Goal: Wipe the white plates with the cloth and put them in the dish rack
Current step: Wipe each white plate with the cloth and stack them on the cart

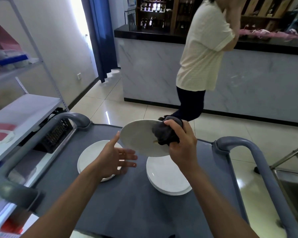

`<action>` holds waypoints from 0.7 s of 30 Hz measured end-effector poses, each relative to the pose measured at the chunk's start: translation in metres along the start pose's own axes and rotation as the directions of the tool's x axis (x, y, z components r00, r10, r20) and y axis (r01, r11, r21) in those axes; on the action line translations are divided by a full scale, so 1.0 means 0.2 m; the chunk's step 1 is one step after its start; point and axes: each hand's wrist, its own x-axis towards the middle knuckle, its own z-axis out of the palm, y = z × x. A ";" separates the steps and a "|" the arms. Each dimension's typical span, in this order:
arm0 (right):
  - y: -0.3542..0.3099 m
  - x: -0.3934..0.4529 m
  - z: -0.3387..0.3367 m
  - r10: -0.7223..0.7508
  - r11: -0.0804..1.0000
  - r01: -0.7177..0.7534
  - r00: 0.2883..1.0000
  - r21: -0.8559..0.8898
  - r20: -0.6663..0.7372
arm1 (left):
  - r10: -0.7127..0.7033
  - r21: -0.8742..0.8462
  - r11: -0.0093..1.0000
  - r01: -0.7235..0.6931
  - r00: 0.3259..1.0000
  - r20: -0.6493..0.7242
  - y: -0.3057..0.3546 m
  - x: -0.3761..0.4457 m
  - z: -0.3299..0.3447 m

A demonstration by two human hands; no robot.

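Right hand (182, 148) clamping dark grey cloth (163, 133) onto tilted round white plate (139, 136); left hand (113, 157) released, fingers spread. Steady rim with left; wipe outward.

I stand on a glossy floor (127, 103) of pale tiles. To my left a grey metal shelving unit (24, 107) lines the white wall (58, 40), and bright daylight spills past a blue curtain (100, 36). Ahead runs a marble-fronted bar counter (248, 79) with a black top, backed by dark wooden shelves (155, 12) of bottles. A person in a cream shirt (203, 54) stands before it.
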 end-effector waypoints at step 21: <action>-0.01 -0.16 0.02 -0.195 0.981 0.195 0.976 0.010 0.092 | 0.025 -0.405 0.914 -0.027 1.000 -0.010 0.07 0.00 0.14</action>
